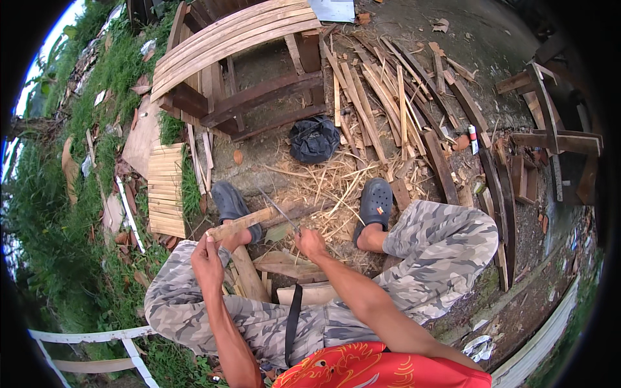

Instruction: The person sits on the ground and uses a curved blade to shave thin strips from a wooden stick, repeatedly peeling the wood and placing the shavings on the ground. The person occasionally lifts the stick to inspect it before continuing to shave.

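My left hand [207, 264] is closed, its fingertips pinching the near end of a flat pale wooden strip [240, 224]. The strip slants up and to the right between my feet. My right hand [312, 244] is wrapped round a knife, its handle hidden in the fist. The thin knife blade [275, 204] points up and left, crossing over the strip; whether it touches the wood I cannot tell. Curled shavings [323, 184] litter the ground beyond my hands, between two dark clogs [376, 200] on my feet.
A slatted wooden bench [233, 48] stands at the far left of centre, with a black plastic bag [314, 139] beside it. Long wood strips [381, 97] lie in a heap to the far right. A panel of pale slats [166, 191] lies on the left; a glue tube [473, 139] lies right.
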`<move>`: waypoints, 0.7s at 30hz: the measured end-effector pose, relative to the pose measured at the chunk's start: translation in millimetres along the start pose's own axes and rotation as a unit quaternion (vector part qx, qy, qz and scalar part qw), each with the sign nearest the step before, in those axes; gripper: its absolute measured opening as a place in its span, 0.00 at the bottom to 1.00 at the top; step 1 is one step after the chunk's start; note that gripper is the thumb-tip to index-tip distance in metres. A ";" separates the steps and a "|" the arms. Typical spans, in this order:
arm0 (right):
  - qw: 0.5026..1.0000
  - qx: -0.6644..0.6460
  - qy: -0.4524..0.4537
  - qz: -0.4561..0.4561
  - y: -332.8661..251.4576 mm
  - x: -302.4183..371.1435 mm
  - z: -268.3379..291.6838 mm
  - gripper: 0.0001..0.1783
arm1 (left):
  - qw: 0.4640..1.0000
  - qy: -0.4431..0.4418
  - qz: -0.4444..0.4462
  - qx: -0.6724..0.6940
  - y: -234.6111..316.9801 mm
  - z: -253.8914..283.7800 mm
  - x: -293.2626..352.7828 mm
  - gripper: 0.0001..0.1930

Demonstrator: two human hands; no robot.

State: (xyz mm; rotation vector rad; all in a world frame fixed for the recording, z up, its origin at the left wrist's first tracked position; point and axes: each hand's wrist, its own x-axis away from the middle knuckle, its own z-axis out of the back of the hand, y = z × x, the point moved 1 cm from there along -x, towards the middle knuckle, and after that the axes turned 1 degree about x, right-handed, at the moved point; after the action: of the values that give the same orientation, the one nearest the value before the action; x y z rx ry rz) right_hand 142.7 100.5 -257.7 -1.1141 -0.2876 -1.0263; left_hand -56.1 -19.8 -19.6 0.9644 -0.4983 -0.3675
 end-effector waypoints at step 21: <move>0.999 -0.025 0.035 0.025 -30.0 30.0 11.6 0.19 | 0.998 0.018 0.035 0.059 7.1 -15.7 -14.9 0.19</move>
State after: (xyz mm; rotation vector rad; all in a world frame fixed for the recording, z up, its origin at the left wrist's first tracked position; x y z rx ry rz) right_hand 138.1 92.4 -214.7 -1.1218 -0.1785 -1.0314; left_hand -59.2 2.2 -24.5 1.0627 -0.5241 -0.2607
